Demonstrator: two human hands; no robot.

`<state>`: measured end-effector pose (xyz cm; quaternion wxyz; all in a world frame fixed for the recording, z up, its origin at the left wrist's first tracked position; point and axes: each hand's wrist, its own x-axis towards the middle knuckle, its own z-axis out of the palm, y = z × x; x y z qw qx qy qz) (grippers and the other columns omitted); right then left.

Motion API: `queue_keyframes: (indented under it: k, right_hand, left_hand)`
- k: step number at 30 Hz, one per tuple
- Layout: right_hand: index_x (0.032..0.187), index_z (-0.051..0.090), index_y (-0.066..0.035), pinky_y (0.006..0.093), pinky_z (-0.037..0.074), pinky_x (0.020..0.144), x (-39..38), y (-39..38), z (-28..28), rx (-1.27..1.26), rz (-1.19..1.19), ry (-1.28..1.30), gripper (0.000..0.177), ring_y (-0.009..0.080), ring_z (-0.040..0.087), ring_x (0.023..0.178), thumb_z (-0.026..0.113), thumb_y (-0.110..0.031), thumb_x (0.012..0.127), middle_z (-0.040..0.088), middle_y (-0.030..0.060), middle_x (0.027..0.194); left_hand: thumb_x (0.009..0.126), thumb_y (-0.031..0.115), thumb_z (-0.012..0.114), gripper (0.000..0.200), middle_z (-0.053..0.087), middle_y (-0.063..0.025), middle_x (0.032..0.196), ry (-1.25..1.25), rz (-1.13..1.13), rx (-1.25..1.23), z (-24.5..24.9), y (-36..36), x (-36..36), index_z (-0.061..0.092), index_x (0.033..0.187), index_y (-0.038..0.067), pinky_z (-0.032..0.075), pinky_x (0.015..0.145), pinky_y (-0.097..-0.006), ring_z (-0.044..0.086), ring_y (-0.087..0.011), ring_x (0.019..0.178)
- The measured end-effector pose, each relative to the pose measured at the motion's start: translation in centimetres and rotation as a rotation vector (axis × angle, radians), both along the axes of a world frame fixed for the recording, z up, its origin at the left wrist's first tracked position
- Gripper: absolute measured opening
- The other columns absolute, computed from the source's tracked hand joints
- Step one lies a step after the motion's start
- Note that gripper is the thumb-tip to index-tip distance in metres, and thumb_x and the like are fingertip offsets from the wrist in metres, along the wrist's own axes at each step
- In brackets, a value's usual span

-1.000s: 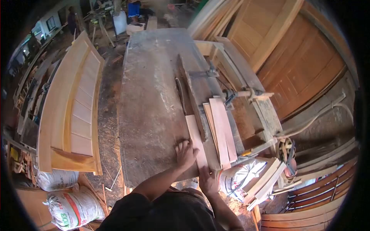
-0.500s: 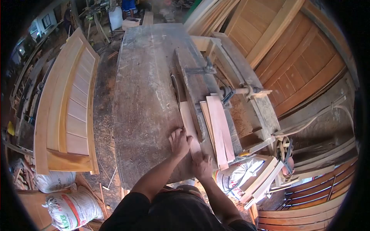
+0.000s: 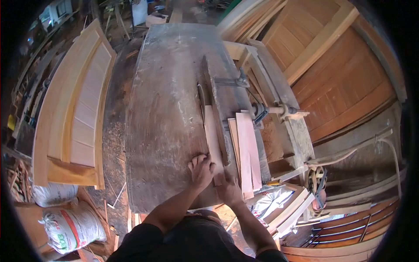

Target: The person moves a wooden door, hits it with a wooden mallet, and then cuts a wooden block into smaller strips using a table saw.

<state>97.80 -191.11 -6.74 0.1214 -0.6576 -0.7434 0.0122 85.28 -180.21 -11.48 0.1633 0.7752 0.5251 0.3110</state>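
A long, thin wood strip (image 3: 212,135) lies on the worn saw table (image 3: 161,122), its far end alongside the curved saw blade (image 3: 200,94). Along the strip's right side runs a dark wooden fence (image 3: 215,113). My left hand (image 3: 202,171) rests on the table with its fingers bent and a little apart, touching the strip's left edge without wrapping round it. At the near end, my right hand (image 3: 228,190) is closed on the strip; some of its fingers are hidden. Right of the fence lie several thin wood strips (image 3: 247,150) in a loose stack.
Clamps (image 3: 241,79) hold the fence at the right. A panelled door (image 3: 70,109) stands left of the table, with filled sacks (image 3: 72,227) below it. More door panels (image 3: 340,83) lean at the right. Sawdust and offcuts cover the floor (image 3: 114,148).
The wood strip has slid forward, farther along the blade. Both hands stay by its near part. My view has shifted slightly.
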Motion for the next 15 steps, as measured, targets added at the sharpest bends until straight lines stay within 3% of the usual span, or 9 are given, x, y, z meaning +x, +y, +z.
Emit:
queue_keyframes:
  k: [1, 2, 5, 6, 12, 15]
  right_hand:
    - [0.134, 0.062, -0.009, 0.0546, 0.047, 0.097, 0.1, -0.6, 0.6, 0.002, -0.013, -0.003, 0.053, 0.0492, 0.051, 0.118, 0.074, -0.024, 0.085, 0.054, 0.0236, 0.134]
    - [0.133, 0.064, -0.009, 0.0614, 0.044, 0.098, 0.5, -1.1, -1.0, -0.151, -0.192, 0.14, 0.055, 0.0465, 0.046, 0.129, 0.076, -0.03, 0.084, 0.045, 0.0213, 0.15]
    - [0.133, 0.064, -0.01, 0.0694, 0.037, 0.101, 0.4, -0.4, -1.2, 0.024, -0.052, -0.156, 0.054, 0.0436, 0.038, 0.141, 0.073, -0.036, 0.086, 0.038, 0.0214, 0.158]
    - [0.134, 0.064, -0.011, 0.0744, 0.031, 0.104, 0.3, 0.2, -1.3, 0.021, -0.036, -0.236, 0.054, 0.0403, 0.03, 0.15, 0.067, -0.043, 0.091, 0.041, 0.0167, 0.158]
    - [0.143, 0.059, -0.012, 0.0771, 0.026, 0.11, 0.6, 5.1, -0.7, -0.063, 0.075, -0.526, 0.053, 0.0353, 0.028, 0.153, 0.059, -0.038, 0.097, 0.043, 0.0076, 0.158]
    - [0.148, 0.054, -0.012, 0.0774, 0.024, 0.112, 0.2, 7.2, -1.4, -0.215, 0.027, -0.596, 0.055, 0.035, 0.029, 0.153, 0.057, -0.035, 0.098, 0.048, 0.0094, 0.154]
  left_hand:
    - [0.089, 0.028, 0.068, 0.043, 0.06, -0.0088, 0.12, -0.006, 0.008, -0.038, 0.3, 0.0, 0.1, 0.069, 0.128, 0.008, 0.034, 0.098, -0.0522, 0.05, -0.031, 0.117]
    - [0.089, 0.028, 0.067, 0.043, 0.06, -0.0088, 0.12, -0.011, 0.014, -0.075, 0.6, 0.0, 0.1, 0.069, 0.128, 0.008, 0.034, 0.098, -0.0521, 0.05, -0.0309, 0.117]
    - [0.089, 0.027, 0.069, 0.042, 0.059, -0.0083, 0.118, -0.041, 0.031, -0.055, 0.2, 1.3, 0.6, 0.069, 0.128, 0.009, 0.033, 0.097, -0.0529, 0.049, -0.0316, 0.117]
    - [0.089, 0.027, 0.07, 0.042, 0.059, -0.008, 0.118, -0.053, 0.04, -0.031, -0.2, 1.7, 0.8, 0.07, 0.128, 0.01, 0.033, 0.096, -0.0533, 0.049, -0.032, 0.117]
    - [0.092, 0.026, 0.065, 0.043, 0.061, -0.0115, 0.119, -0.023, 0.045, -0.115, 1.0, 4.5, 1.2, 0.066, 0.131, 0.008, 0.034, 0.099, -0.0516, 0.051, -0.0328, 0.118]
    - [0.093, 0.025, 0.065, 0.041, 0.061, -0.0114, 0.12, -0.018, 0.04, -0.178, 2.0, 5.5, 1.1, 0.066, 0.13, 0.009, 0.034, 0.1, -0.0517, 0.051, -0.034, 0.118]
